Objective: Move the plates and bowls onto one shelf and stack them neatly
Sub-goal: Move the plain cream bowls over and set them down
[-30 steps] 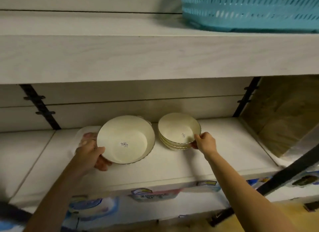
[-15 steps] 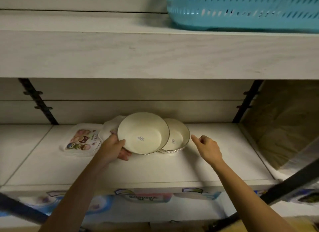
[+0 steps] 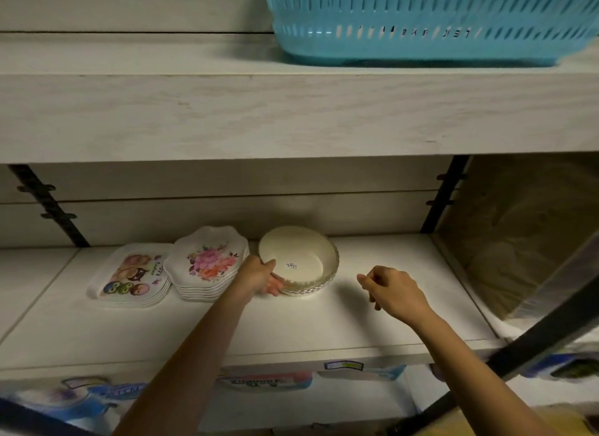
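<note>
A stack of cream bowls (image 3: 299, 260) sits on the middle shelf (image 3: 324, 325), the top bowl carrying a small label. My left hand (image 3: 259, 275) grips the left rim of the top bowl, thumb over the edge and fingers under it. To its left stands a stack of scalloped plates with a pink flower print (image 3: 207, 262). Further left lies a stack of squarish plates with cartoon pictures (image 3: 131, 275). My right hand (image 3: 392, 289) hovers to the right of the bowls with fingers loosely curled, holding nothing.
A turquoise slotted basket (image 3: 431, 23) sits on the upper shelf (image 3: 291, 111). Black shelf brackets (image 3: 442, 195) run up the back wall. Packaged goods (image 3: 262, 382) line the shelf below. A dark bar (image 3: 534, 341) crosses the lower right.
My left hand carried the large bowl right and set it down onto the bowl stack. My right hand let go of the stack and drew back to the right. The plate stacks came into view.
</note>
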Motion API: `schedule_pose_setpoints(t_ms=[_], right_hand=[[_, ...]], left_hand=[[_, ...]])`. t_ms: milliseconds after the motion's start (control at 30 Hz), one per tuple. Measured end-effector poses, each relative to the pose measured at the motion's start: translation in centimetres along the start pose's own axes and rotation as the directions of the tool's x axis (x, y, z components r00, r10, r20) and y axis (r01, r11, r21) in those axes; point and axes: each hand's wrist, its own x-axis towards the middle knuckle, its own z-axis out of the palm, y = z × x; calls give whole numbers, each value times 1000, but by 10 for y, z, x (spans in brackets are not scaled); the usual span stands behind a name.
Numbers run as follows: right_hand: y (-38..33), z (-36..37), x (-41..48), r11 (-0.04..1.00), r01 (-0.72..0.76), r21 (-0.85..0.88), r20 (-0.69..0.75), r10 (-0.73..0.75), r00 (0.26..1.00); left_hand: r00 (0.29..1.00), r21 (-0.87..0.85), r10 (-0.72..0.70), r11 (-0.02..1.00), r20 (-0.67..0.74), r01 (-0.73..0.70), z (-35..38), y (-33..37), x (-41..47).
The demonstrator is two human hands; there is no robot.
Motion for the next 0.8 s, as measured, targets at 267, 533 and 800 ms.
schedule_pose_setpoints(t_ms=[267,533,800], right_hand=[[-21,1,3,978,135,-162,94,-121,988],[-81,26,-5,898,380,-221,210,-336,918],[-166,82,-27,797,570,-200,302,-503,810]], left_hand=[[929,709,317,699,-189,-94,-22,-1,-30],[935,771,283,637,-215,-16,-85,-32,-86],[888,729,186,651,-421,210,-156,-93,-140]])
